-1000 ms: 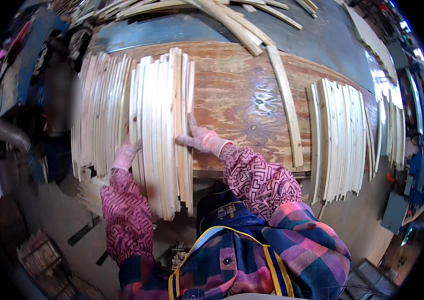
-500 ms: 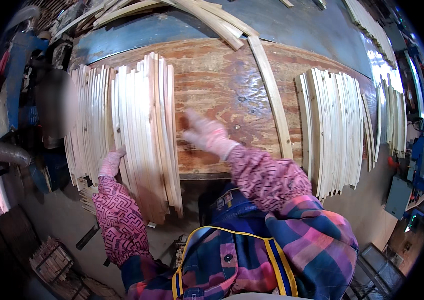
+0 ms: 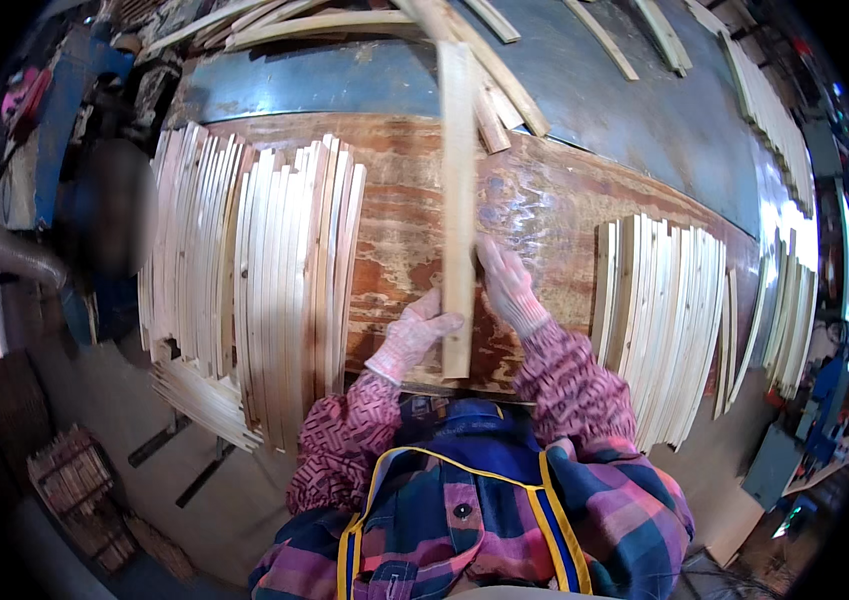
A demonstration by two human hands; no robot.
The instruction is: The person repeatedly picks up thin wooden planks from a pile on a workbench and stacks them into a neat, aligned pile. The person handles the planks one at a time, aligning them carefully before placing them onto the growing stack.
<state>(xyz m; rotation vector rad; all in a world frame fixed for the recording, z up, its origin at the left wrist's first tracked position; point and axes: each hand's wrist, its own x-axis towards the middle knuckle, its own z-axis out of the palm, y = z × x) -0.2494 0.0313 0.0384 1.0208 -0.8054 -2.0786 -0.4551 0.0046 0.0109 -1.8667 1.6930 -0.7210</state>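
Note:
A long pale wooden strip (image 3: 458,200) stands out in front of me, its near end over the plywood top and its far end over other loose strips. My left hand (image 3: 419,332), in a light glove, is closed on the strip near its lower end, thumb across its face. Just right of the strip, my right hand (image 3: 506,283), also gloved, has its fingers stretched out. Whether its fingertips touch the strip's edge I cannot tell. The plywood board (image 3: 394,250) beneath is brown and worn.
Rows of upright-edged wooden strips (image 3: 284,290) lie at the left, and another row (image 3: 666,320) at the right. Loose strips (image 3: 334,24) are heaped along the far side of the blue-grey table (image 3: 604,110). Machinery with a grey hose (image 3: 9,245) stands at the far left.
My left hand has left the left row and now grips the strip. The strip has moved from the right to the middle. My right hand has shifted right, beside it.

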